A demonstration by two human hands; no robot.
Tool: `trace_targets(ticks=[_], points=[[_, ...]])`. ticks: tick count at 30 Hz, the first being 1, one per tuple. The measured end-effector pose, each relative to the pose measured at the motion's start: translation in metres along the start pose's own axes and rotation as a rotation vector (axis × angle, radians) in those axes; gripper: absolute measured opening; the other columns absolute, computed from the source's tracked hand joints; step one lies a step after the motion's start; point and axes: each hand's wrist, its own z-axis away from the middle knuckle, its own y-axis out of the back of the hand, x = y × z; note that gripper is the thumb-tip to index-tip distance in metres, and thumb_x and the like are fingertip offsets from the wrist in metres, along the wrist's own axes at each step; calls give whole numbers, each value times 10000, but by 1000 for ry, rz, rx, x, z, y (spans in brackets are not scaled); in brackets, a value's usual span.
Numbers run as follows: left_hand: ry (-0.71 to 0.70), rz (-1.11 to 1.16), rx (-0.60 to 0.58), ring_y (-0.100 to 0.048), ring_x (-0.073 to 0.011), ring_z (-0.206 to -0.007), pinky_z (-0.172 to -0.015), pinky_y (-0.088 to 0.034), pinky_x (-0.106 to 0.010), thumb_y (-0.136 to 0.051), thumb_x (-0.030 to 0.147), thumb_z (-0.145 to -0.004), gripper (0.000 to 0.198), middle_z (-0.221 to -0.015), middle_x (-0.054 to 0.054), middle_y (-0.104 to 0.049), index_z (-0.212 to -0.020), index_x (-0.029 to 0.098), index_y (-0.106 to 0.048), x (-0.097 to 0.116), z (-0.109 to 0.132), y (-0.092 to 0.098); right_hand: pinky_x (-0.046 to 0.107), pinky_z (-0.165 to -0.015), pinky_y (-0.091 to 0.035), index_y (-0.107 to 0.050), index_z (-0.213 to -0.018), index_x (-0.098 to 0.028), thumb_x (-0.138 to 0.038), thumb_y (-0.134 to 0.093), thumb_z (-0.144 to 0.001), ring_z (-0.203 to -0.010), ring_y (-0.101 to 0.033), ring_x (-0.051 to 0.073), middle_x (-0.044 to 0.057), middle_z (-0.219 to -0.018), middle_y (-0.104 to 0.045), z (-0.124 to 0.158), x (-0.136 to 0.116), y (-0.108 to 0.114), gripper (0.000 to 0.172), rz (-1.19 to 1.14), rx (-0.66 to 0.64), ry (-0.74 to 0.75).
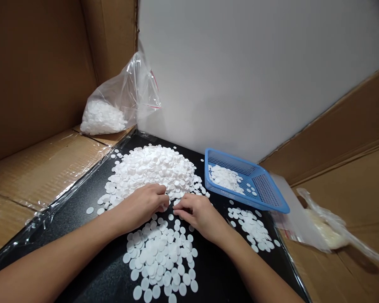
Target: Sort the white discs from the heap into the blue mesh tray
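I see left hand (151,200) and right hand (197,213) curled at the heap (154,168) of discs (145,158), probably for reach; whether either grips one, I cannot tell. Right of the heap, the basket (271,204) corrals more.

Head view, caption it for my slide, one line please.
Left hand and right hand at the near edge of a heap of white discs, beside a blue basket.
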Motion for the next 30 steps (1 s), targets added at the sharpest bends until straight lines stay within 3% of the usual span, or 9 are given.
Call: trace_targets(ticks=[4,8,14,18,21,25,30], points=[[10,32,1,-533,-175,-747,-656,-359,-275,-545,80,-894,208,-788,-26,-569,-763,175,-676,-2,0,-1,279,-689,-476,-721,-825,-202,-158,-610,-902,-749,-632,171,24,-806,-676,-1,1,3,142,-17,35,-43],[52,73,0,-558,-172,-737,-637,-375,-263,-541,111,-910,230,-780,-28,-569,-764,172,-709,-3,0,-2,253,-551,-461,-689,-777,-192,-217,-589,-891,-573,-586,142,-8,-667,-641,-1,5,3,154,-190,73,-233],[100,141,13,-587,-175,-754,-645,-410,-257,-519,127,-917,230,-815,-37,-594,-813,169,-720,3,2,4,229,-472,-469,-652,-721,-178,-259,-634,-821,-532,-586,132,-13,-637,-622,-1,10,6,130,-423,-27,-406],[195,353,85,-582,-154,-681,-613,-418,-251,-545,188,-893,166,-796,-22,-632,-796,170,-678,4,3,9,221,-445,-426,-640,-721,-179,-259,-658,-812,-508,-559,122,-19,-621,-617,-1,11,9,123,-448,-112,-477],[316,658,94,-616,-159,-660,-611,-448,-256,-585,237,-852,120,-714,-10,-673,-759,173,-626,3,4,11,221,-490,-399,-623,-700,-183,-189,-701,-788,-538,-528,114,-41,-601,-576,-1,10,12,117,-316,-74,-425],[419,1070,43,-668,-161,-651,-655,-518,-286,-661,334,-817,174,-701,-24,-735,-835,166,-617,2,5,13,241,-639,-427,-682,-758,-195,-91,-687,-807,-699,-565,130,-19,-754,-631,0,5,13,116,-196,-4,-207],[532,1312,15,-729,-173,-718,-727,-546,-293,-816,398,-703,346,-751,-38,-765,-887,136,-683,2,5,15,247,-652,-443,-737,-842,-213,-97,-725,-814,-720,-581,133,6,-873,-635,1,-1,6,120,-130,-60,-130]])
